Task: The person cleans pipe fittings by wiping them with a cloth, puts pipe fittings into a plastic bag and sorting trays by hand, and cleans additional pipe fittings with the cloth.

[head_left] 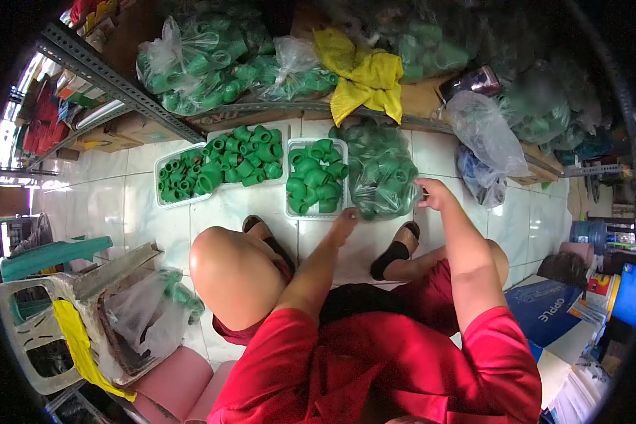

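Note:
A clear plastic bag (pixel 381 169) full of green pipe fittings lies on the tiled floor in front of me. My right hand (pixel 433 194) is at the bag's right edge, thumb and fingers closed on the plastic. At its lower left corner is my left hand (pixel 344 225), its fingers mostly hidden against the bag. Just left of the bag stands a white tray (pixel 290 206) with green elbow fittings (pixel 316 180). Further left, two more trays hold green fittings (pixel 244 152) and smaller green pieces (pixel 180 177).
Bags of green fittings (pixel 205 67) fill the shelf ahead, with a yellow cloth (pixel 360 71) over its edge. A plastic chair (pixel 42 339) stands at the left. Clear bags (pixel 484 141) hang at the right, above a blue box (pixel 544 311).

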Action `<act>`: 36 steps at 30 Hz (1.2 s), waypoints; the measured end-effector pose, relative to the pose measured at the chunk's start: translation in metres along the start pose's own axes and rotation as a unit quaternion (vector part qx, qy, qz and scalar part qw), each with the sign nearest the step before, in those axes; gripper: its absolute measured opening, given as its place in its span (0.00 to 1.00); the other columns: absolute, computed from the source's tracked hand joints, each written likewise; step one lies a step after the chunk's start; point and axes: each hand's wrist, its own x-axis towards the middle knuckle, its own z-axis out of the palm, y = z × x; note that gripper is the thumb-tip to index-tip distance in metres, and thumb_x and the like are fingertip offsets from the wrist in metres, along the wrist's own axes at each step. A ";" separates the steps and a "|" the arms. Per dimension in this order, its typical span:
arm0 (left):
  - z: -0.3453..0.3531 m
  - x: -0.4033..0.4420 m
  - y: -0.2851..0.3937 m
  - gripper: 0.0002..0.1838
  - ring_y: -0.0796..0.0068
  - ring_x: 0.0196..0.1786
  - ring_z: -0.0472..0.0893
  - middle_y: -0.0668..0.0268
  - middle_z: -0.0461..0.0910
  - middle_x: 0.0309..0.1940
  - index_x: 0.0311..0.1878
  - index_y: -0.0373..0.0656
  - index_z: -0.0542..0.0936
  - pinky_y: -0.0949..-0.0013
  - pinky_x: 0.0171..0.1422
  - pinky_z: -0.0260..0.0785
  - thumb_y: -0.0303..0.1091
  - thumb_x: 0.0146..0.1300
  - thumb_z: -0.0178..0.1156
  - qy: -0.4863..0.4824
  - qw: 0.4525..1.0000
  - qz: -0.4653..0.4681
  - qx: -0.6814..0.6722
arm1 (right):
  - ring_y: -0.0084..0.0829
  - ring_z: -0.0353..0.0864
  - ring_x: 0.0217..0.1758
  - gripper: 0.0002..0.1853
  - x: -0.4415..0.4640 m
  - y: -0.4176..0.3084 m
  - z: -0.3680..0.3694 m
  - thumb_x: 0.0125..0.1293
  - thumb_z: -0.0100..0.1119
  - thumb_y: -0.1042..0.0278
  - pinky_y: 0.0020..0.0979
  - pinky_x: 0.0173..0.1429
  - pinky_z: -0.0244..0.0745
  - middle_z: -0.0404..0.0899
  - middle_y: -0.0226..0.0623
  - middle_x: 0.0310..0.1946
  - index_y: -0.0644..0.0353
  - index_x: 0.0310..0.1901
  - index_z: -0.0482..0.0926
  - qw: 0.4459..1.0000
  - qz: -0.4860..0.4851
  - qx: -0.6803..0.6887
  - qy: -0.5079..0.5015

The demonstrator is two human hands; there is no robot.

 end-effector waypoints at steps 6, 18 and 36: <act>0.005 0.033 -0.023 0.20 0.77 0.31 0.71 0.68 0.74 0.31 0.54 0.48 0.67 0.73 0.31 0.63 0.30 0.57 0.53 0.009 0.990 -0.024 -0.139 | 0.41 0.62 0.58 0.30 0.008 0.019 0.013 0.57 0.58 0.55 0.48 0.57 0.62 0.58 0.42 0.60 0.61 0.58 0.62 0.998 -0.022 -0.052 -0.018; 0.026 0.015 0.005 0.20 0.57 0.43 0.76 0.55 0.77 0.41 0.45 0.37 0.73 0.64 0.47 0.67 0.39 0.52 0.57 0.106 0.978 -0.089 0.156 | 0.36 0.72 0.41 0.26 0.008 0.033 0.022 0.55 0.61 0.57 0.36 0.46 0.76 0.70 0.41 0.45 0.63 0.50 0.66 0.994 -0.009 0.091 0.063; 0.019 -0.013 0.054 0.17 0.70 0.23 0.75 0.63 0.76 0.20 0.22 0.39 0.74 0.68 0.30 0.66 0.43 0.57 0.47 0.006 0.983 -0.063 0.171 | 0.28 0.73 0.20 0.15 -0.032 -0.034 0.016 0.56 0.59 0.62 0.28 0.21 0.76 0.71 0.38 0.23 0.67 0.33 0.69 0.948 -0.148 -0.264 0.095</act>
